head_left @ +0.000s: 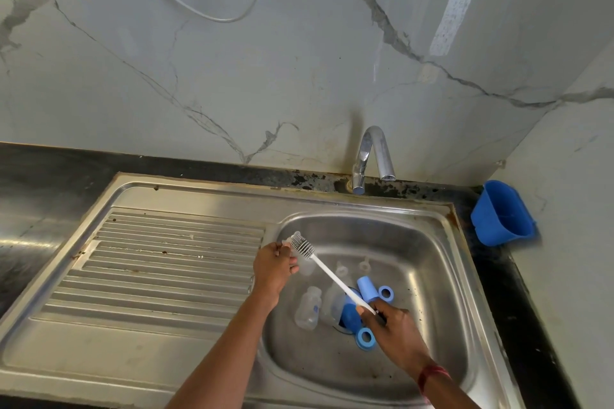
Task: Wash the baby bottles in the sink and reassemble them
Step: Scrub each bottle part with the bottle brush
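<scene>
My left hand grips a clear baby bottle over the left rim of the steel sink. My right hand holds the white handle of a bottle brush, whose bristled head lies against the bottle's upper end. In the basin lie a second clear bottle, another clear bottle partly under the brush handle, two clear teats, a blue cap and two blue screw rings. More blue parts sit over the drain.
The chrome tap stands behind the basin with no water running. A ribbed steel draining board stretches to the left. A blue plastic tub sits in the right corner on the black counter. Marble wall behind.
</scene>
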Motion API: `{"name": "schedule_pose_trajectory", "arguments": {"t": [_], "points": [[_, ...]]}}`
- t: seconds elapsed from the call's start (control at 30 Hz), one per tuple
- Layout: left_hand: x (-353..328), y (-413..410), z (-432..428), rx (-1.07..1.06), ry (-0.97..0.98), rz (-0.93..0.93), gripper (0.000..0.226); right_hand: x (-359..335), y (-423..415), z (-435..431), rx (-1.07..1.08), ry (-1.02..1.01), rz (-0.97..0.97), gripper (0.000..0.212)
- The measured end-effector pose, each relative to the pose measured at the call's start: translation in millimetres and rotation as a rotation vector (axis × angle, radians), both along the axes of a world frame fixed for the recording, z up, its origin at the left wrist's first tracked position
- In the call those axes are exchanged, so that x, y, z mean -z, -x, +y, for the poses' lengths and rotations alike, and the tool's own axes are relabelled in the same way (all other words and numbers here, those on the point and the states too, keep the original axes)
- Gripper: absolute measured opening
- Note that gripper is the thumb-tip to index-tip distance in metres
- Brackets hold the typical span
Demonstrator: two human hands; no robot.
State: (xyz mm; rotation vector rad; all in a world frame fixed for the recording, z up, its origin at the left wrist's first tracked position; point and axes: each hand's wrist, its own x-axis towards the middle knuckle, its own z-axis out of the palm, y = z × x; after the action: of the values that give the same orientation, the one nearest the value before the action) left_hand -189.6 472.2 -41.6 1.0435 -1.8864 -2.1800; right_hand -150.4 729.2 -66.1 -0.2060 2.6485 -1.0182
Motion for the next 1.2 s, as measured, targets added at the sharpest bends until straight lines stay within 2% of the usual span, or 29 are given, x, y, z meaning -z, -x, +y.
{"name": "schedule_pose_trajectory", "arguments": {"t": [0.2,0.27,0.43,0.57,0.67,0.83,0.97,1.13,1.2], "points": [[5,2,-2,0.284,0.680,-0.012,0.023,-4,-8,3,-0.011,-0.136,0.198,0.025],[5,2,1,0.342,0.804,0.000,0.023,-6,-8,1,-0.012,-0.165,0.207,0.030],[5,-2,0,0.333,0.885,0.091,0.013,-10,-11,-8,0.008,-0.139,0.150,0.032],[10,-8,-8,0.376,1.027,0.148,0.015,-18,-14,-16,0.010,-0.066,0.009,0.016],[16,-13,-12,0.422,1.081,0.130,0.022,-26,-13,-22,0.004,-0.063,-0.035,0.031],[15,-17,-16,0.347,1.042,0.079,0.023,-28,-15,-19,0.037,-0.033,-0.029,0.033],[14,-12,-18,0.304,1.020,0.081,0.022,-19,-20,-14,0.008,-0.103,-0.026,0.036],[21,-12,-17,0.474,1.134,0.257,0.010,-25,-16,-20,0.021,-0.085,-0.046,0.033],[21,-12,-21,0.532,1.188,0.328,0.015,-29,-13,-22,0.011,-0.086,-0.056,0.031]]}}
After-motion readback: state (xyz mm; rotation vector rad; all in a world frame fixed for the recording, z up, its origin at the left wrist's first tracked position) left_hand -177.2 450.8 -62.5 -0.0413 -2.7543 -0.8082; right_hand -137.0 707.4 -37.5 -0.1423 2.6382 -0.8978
